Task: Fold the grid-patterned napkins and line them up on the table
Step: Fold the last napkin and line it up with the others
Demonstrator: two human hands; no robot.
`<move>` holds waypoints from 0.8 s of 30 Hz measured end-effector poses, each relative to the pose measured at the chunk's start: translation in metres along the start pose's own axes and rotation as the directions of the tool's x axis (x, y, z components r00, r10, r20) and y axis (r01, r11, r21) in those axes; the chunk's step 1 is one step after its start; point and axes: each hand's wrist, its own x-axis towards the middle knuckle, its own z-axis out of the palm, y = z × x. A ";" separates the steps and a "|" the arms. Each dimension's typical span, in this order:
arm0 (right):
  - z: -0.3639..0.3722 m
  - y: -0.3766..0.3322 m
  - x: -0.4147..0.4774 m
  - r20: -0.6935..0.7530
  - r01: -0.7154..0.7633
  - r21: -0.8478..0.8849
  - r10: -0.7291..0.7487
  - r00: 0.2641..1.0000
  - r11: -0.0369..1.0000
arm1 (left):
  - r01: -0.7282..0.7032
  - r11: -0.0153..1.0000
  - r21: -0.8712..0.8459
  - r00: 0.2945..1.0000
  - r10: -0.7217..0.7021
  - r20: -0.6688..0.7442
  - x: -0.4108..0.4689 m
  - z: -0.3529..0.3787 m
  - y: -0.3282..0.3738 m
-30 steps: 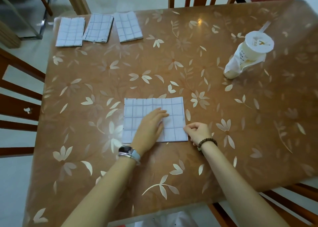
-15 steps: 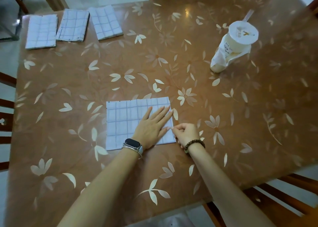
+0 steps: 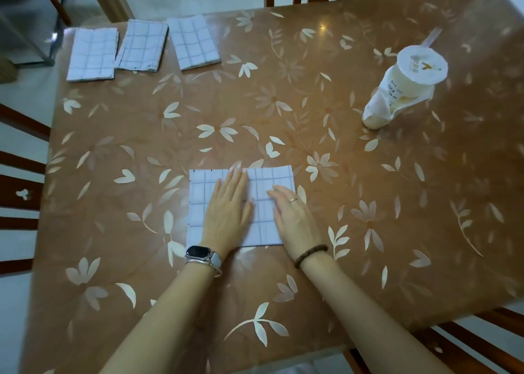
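Note:
A white grid-patterned napkin (image 3: 263, 186) lies flat on the brown flowered table (image 3: 368, 232), near me. My left hand (image 3: 228, 212) presses flat on its middle with straight fingers. My right hand (image 3: 295, 217) lies flat on its right part, fingers straight and pointing left. Three folded grid napkins sit in a row at the far left corner: the left folded napkin (image 3: 92, 54), the middle folded napkin (image 3: 141, 49), the right folded napkin (image 3: 194, 41).
A white drink cup (image 3: 405, 87) in a plastic bag, with a straw, stands at the right of the table. Wooden chairs (image 3: 19, 192) surround the table on the left, far side and near right.
My right hand has let go of the napkin's right edge and now lies flat on the cloth. My left hand has turned to point straight ahead.

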 end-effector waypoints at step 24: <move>0.040 -0.009 0.022 0.328 0.176 -0.348 -0.057 0.943 0.921 | -0.011 0.989 0.148 0.993 -0.007 0.121 -0.019 -0.003 -0.041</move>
